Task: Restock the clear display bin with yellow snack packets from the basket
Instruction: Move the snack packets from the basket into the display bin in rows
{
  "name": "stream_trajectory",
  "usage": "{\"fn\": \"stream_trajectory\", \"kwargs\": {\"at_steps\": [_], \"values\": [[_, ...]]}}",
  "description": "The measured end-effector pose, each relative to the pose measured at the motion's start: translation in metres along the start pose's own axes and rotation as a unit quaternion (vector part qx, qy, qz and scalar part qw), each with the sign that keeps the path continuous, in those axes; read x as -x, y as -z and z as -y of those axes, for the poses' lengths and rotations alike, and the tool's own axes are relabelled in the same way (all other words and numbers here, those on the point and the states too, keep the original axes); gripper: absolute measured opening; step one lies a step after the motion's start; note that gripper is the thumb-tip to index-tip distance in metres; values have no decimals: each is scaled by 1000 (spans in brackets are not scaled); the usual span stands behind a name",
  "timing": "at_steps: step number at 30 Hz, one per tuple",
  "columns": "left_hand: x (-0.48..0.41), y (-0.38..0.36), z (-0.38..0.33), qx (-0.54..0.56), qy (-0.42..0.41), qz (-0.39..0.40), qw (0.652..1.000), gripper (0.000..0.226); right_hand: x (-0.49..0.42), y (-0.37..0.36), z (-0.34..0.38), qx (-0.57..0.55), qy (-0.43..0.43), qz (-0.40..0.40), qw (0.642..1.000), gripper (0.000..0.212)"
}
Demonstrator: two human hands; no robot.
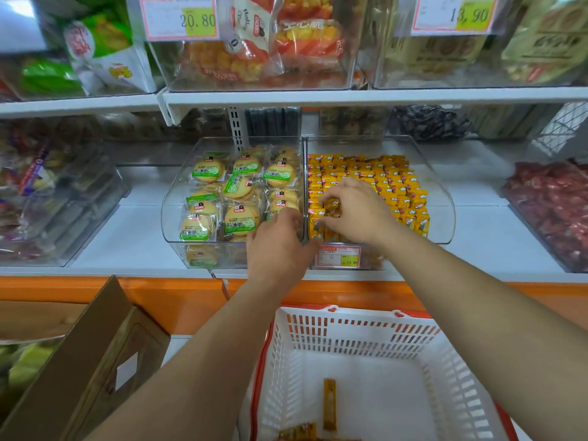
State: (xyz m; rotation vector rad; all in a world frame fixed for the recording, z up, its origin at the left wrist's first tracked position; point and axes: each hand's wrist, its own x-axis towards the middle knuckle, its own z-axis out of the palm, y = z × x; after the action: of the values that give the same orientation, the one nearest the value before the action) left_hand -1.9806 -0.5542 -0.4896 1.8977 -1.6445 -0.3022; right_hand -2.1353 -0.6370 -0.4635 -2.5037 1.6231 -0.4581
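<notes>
Basket (350, 329), white with a red rim, at 6 o'clock, its near edge cut off by my view; a few yellow snack packets (330, 405) lie inside, partly cropped; clear display bin (440, 198), at 12 o'clock from the basket, nearly full of the same packets; right hand (356, 211) over its front-left rows, fingers curled, pinching packets; left hand (280, 246) at the bin's 8 o'clock corner, fingers hidden behind its back; I cannot tell their state.
</notes>
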Motion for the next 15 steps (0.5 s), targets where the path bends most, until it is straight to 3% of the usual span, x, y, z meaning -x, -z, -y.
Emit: {"fn": "stream_trajectory", "kwargs": {"at_steps": [3, 6, 8, 11, 15], "values": [[11, 15, -10, 29, -50, -32, 998, 31, 36, 14, -8, -98, -5, -64, 993, 25], [32, 15, -11, 74, -61, 75, 993, 11, 83, 17, -23, -150, 13, -52, 987, 16], [54, 1, -8, 48, -54, 180, 981, 9, 112, 6, -40, -146, 17, -19, 989, 16], [90, -35, 8, -82, -70, 331, 938, 25, 149, -28, -69, -114, -3, 53, 992, 19], [123, -85, 40, -195, -30, 426, 883, 44, 189, -91, -103, -88, -63, 192, 975, 18]]}}
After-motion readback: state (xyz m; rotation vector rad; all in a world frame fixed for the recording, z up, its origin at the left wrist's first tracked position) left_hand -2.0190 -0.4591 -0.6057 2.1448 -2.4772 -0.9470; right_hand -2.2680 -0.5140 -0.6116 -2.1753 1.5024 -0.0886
